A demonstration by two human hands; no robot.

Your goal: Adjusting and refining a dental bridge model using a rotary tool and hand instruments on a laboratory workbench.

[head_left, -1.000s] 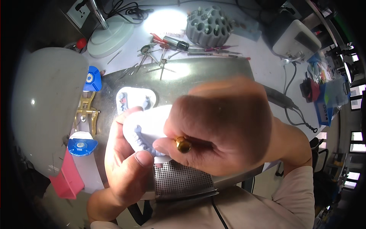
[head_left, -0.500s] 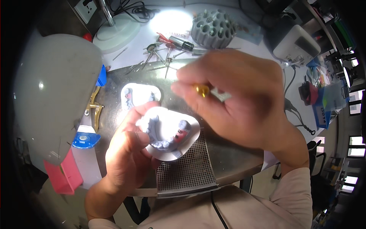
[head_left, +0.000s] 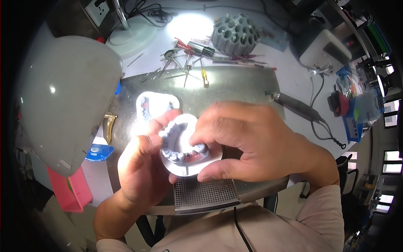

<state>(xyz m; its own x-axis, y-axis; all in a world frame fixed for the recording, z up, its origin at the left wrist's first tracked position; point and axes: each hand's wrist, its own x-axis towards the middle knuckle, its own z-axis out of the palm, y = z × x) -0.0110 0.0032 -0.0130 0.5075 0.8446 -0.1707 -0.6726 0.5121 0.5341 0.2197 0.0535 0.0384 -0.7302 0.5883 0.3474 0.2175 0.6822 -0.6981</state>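
Observation:
My left hand [head_left: 145, 161] grips a dental model [head_left: 171, 154] by its left edge, the thumb on the rim. The model has a white base, a blue-grey tooth arch and a pink patch with small metal implant parts on its right side. My right hand [head_left: 247, 145] is closed on the model's right side, fingers over the arch and thumb at the lower edge; the fingertips are partly hidden. Behind it lies a second dental model [head_left: 157, 103], white with pink and grey parts. A small gold-handled screwdriver [head_left: 204, 79] rests farther back.
A metal plate [head_left: 243, 86] covers the bench, with a perforated grille [head_left: 205, 195] at its front. Loose burs [head_left: 170, 59] and a grey bur block [head_left: 236, 35] stand at the back. A handpiece [head_left: 298, 106] lies right; a large pale hood [head_left: 69, 105] fills the left.
My right hand has put the gold-handled screwdriver down at the back and come down onto the model. The model has turned slightly in my left hand.

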